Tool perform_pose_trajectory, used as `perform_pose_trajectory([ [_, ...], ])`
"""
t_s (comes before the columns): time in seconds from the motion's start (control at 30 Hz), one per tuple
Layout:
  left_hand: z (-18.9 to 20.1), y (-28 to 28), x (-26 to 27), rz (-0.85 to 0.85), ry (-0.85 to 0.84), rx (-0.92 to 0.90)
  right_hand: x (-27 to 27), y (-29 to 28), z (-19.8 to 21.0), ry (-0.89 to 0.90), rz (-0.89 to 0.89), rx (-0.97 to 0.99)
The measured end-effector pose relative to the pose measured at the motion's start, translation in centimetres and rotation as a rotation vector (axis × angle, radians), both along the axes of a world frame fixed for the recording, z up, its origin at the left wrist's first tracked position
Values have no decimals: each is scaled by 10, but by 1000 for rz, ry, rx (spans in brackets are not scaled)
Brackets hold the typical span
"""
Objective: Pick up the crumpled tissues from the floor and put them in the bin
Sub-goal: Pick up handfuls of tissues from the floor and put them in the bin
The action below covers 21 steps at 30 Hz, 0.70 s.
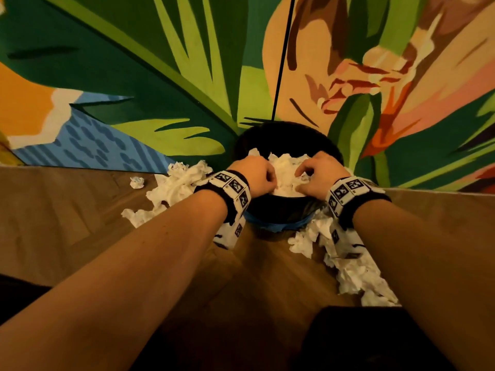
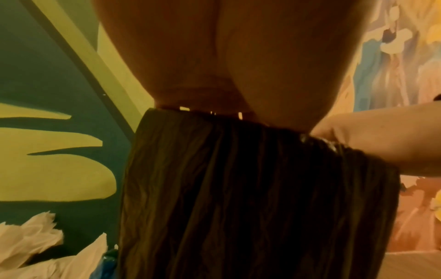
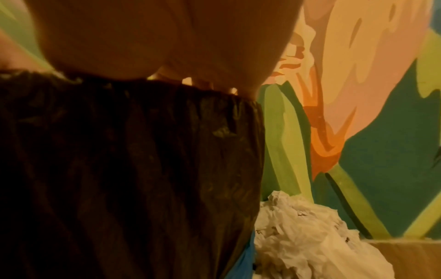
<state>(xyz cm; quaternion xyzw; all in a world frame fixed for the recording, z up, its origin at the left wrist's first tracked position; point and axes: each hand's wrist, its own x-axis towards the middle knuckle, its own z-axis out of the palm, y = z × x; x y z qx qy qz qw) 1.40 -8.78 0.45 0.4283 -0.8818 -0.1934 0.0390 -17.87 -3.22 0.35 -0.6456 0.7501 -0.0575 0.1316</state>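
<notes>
mid-deposit step. both hands over the mouth of the round black bin w/ black plastic liner (image 1: 278,207), standing against the painted wall. left hand (image 1: 255,178) and right hand (image 1: 318,174) down on the heap of white crumpled tissues in the bin (image 1: 284,172); heap sits at rim level, near full. fingers of both curled down into the paper. looks like pressing/stuffing the wad, or gripping it; cannot tell which, fingertips buried. wrist views no help: just the palms above the rim, liner wall (image 2: 238,188) filling most of frame, fingers hidden.

lots left on the floor: loose white tissue pile left of the bin (image 1: 171,188), touching the bin side; small tight tissue ball (image 1: 137,182) just beyond it, apart; long strip of crumpled tissues right of the bin (image 1: 348,271), running from the bin base back toward the body. est. well under half done.

next, judged: let go, pull hands clear w/o dragging paper back over the rim, then grab nearest pile. bin nearly full, so prob needs compacting first or new loads spill. tissue light and springy; takes a wide scoop, not a pinch.

surface: brown wood-plank floor (image 1: 80,223), warm dim light. blue band (image 1: 278,225) low on the bin. wall: big mural of green leaves and peach-orange flower (image 1: 160,76), thin black cable (image 1: 284,57) running down to behind the bin.
</notes>
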Motion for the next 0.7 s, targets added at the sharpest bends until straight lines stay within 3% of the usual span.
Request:
perform_pose_trajectory([
  [0.07, -2, 3, -4, 8, -48, -82, 3, -1, 2, 83, -21, -15],
  [0.2, -8, 6, -12, 25, -177, -79, 6, 4, -1, -7, -26, 20],
  [0.43, -14, 6, -18, -4, -328, -107, 8, -2, -7, 197, 91, 155],
  [0.7, -14, 0, -20, 33, -353, -33, 8, -5, -7, 218, 69, 171],
])
